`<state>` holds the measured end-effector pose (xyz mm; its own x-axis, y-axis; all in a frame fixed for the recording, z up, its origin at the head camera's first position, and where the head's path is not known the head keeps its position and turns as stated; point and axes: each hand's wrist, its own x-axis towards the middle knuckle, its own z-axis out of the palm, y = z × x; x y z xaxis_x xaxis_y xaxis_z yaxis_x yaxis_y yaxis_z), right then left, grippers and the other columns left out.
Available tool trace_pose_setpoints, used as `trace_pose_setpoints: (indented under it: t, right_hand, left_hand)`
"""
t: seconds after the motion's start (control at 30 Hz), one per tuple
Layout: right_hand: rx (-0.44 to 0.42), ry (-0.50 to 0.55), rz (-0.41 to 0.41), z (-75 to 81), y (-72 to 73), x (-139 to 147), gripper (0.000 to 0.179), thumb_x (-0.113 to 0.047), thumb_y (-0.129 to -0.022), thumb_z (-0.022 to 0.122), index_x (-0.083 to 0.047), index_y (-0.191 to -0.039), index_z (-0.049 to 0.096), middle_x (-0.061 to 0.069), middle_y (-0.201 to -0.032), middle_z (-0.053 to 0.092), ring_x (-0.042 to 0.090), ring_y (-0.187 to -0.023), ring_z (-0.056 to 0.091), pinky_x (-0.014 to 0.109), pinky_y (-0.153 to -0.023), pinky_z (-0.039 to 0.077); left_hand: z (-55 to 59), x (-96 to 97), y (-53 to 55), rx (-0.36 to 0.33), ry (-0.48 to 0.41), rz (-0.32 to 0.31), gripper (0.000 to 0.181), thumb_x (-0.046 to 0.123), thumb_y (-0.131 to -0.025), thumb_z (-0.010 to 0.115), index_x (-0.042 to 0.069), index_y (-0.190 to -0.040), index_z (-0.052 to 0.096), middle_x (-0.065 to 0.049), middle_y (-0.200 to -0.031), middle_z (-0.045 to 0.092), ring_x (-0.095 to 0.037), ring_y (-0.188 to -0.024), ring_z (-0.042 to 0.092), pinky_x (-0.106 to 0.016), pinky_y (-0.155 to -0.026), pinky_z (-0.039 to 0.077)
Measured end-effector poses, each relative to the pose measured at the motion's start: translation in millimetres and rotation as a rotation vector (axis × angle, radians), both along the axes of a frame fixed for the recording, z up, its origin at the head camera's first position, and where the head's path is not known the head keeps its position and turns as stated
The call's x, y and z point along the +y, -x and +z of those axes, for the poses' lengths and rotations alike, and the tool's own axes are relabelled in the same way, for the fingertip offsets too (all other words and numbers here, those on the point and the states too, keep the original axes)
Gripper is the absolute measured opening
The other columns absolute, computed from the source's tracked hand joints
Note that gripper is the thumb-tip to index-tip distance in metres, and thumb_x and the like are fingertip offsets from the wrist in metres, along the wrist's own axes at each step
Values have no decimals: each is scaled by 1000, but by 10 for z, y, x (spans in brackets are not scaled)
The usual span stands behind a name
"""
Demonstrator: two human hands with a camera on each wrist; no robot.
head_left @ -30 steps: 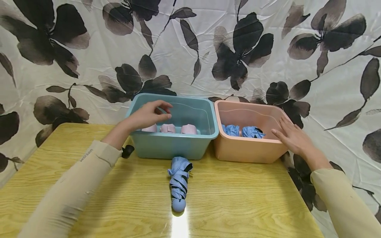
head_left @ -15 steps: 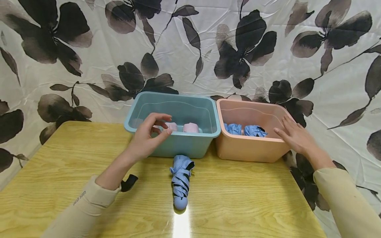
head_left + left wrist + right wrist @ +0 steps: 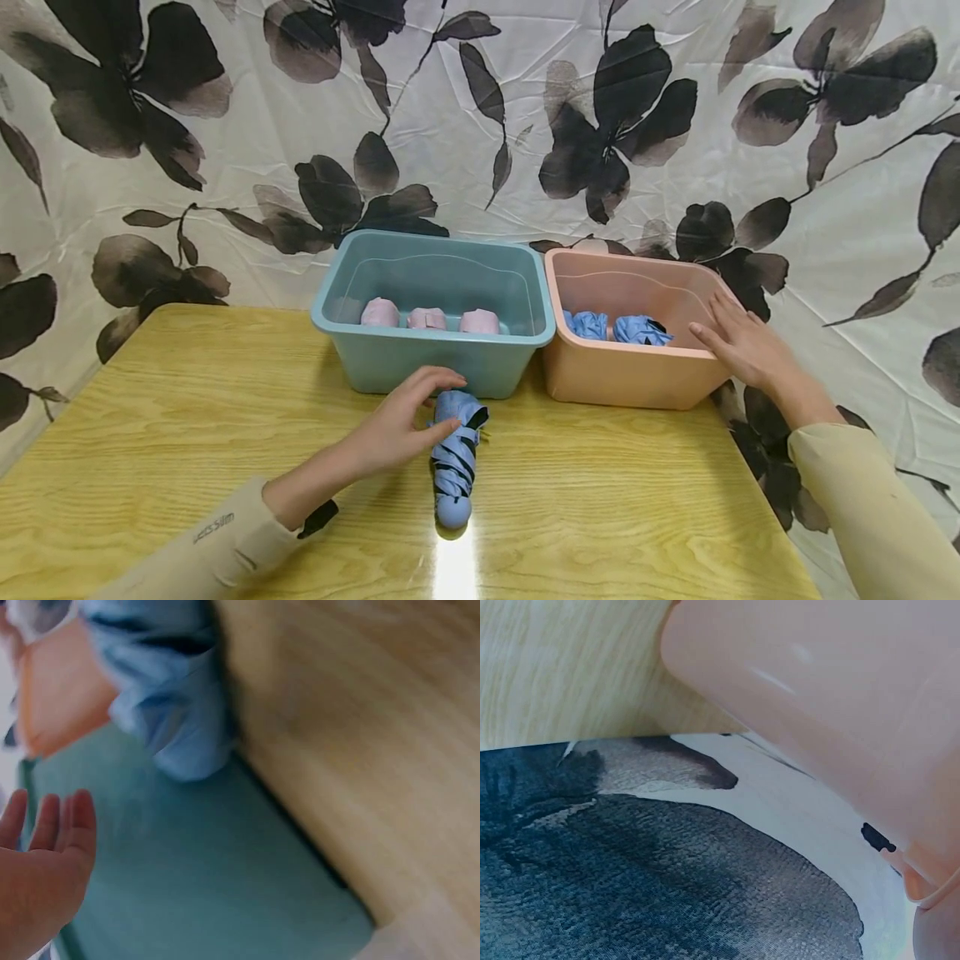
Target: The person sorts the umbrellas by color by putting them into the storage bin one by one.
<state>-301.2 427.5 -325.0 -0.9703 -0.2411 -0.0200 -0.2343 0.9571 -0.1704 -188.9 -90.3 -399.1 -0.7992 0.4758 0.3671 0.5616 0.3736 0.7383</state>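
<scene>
A folded blue umbrella [image 3: 453, 467] with black stripes lies lengthwise on the wooden table, in front of the teal bin [image 3: 420, 354]. Beside its upper end is my left hand [image 3: 397, 425], thumb and fingers spread apart and not closed round it. In the left wrist view, the blurred umbrella [image 3: 169, 697] shows apart from the fingers [image 3: 81, 825]. My right hand [image 3: 746, 346] rests with straight fingers on the right rim of the peach bin [image 3: 622, 379]. Two blue bundles [image 3: 641, 331], with folds like the umbrella's, sit inside that bin.
Several pink rounded bundles [image 3: 480, 322] stand in a row in the teal bin, their kind unclear. Both bins stand side by side near the back of the table [image 3: 600, 500]. A floral cloth [image 3: 487, 108] hangs behind them and down the right side.
My left hand has come from above the teal bin down and to the right, to the umbrella's upper end. My right hand stays on the peach bin's rim.
</scene>
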Motion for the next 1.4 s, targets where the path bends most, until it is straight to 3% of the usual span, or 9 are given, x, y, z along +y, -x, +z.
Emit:
trace_pose_setpoints:
  t: [0.2, 0.37, 0.67, 1.0, 1.2, 1.4]
  right_hand:
    - [4, -4, -3, -20, 7, 18, 86, -58, -110, 29, 6, -163, 7, 30, -170, -2, 49, -157, 3, 66, -124, -1]
    - [6, -4, -9, -25, 6, 12, 86, -58, -110, 30, 5, -164, 6, 29, -170, -2, 48, -157, 2, 66, -124, -2]
    - [11, 1, -4, -18, -1, 2, 86, -58, -110, 29, 4, -164, 7, 29, -170, -1, 48, -157, 3, 65, -124, -2]
    - [22, 3, 6, -1, -18, 14, 85, -56, -111, 31, 8, -162, 11, 31, -169, 1, 49, -156, 5, 67, -124, 2]
    - [15, 10, 5, 16, -17, 5, 85, -56, -111, 30, 7, -163, 10, 30, -170, 1, 49, -157, 5, 66, -124, 1]
    - [7, 7, -3, 1, -12, -3, 85, -57, -110, 31, 6, -163, 9, 30, -170, 0, 48, -157, 4, 66, -124, 0]
  left_hand:
    - [-247, 37, 15, -44, 201, 12, 61, 23, -96, 76, 5, -149, 52, -16, -160, 40, -40, -145, 36, -61, -112, 40]
    - [-346, 46, 42, -139, 272, -4, 77, 34, -96, 77, 3, -157, 41, -21, -165, 29, -46, -149, 27, -65, -114, 35]
    - [-367, 106, 134, -275, 299, 2, 95, 46, -90, 80, 4, -161, 33, -20, -165, 22, -45, -148, 32, -60, -114, 38]
    - [-355, 276, 244, -338, 279, 0, 100, 37, -78, 88, 7, -159, 39, -26, -157, 26, -42, -136, 47, -56, -107, 46]
    - [-363, 326, 237, -368, 231, 20, 97, 28, -75, 90, 9, -157, 41, -23, -154, 27, -38, -132, 48, -53, -104, 47]
    - [-390, 356, 204, -346, 165, 39, 96, 23, -72, 93, 9, -154, 44, -21, -151, 29, -36, -129, 49, -50, -102, 47]
